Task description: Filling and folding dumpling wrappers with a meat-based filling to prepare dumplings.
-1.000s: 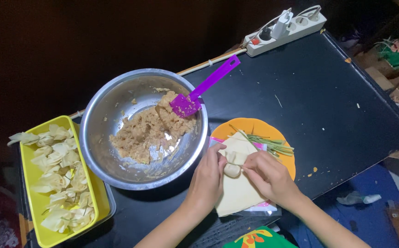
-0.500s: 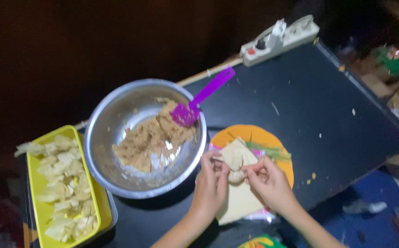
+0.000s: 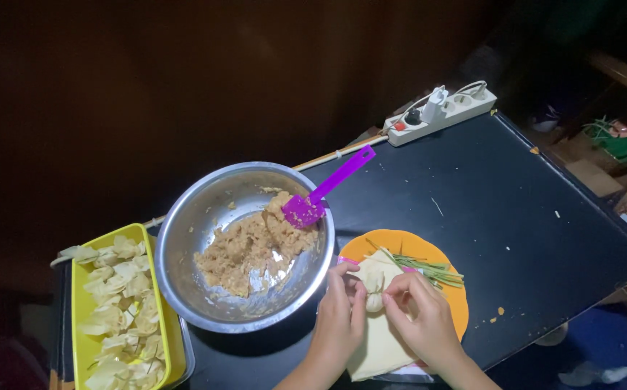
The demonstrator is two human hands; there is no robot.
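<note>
While both hands are bunched up on that little dumpling pouch point(image 3: 375, 289), there's a fair bit that could slip. The left hand point(image 3: 341, 318) has its fingertips pressed together on the left side of the gathered neck, and the right hand point(image 3: 423, 319) pinches it from the other side, so the pouch sits squeezed right between them, over the near edge of the orange plate point(image 3: 449, 302).

My worry is the wrapper skin: it looks thin, and if the pinch goes tighter the neck could tear and the filling would push out through the top. If either hand lets go early, I'd guess the folds spring open again.

Just beyond the pinch, on the far side of the right fingers, lie a few green chive strands point(image 3: 429, 269). They look slippery and easy to knock off the plate with a stray finger.

Straight under the wrists is the stack of flat wrappers point(image 3: 378, 345), which could get dragged or creased if the hands drop.

Off to the left of the grip, close by, sits the steel bowl point(image 3: 183, 238) of filling with the purple spatula point(image 3: 328, 189) leaning on its rim. A left elbow nudge could tip that spatula out. The yellow tray point(image 3: 75, 289) of finished dumplings is well clear.
</note>
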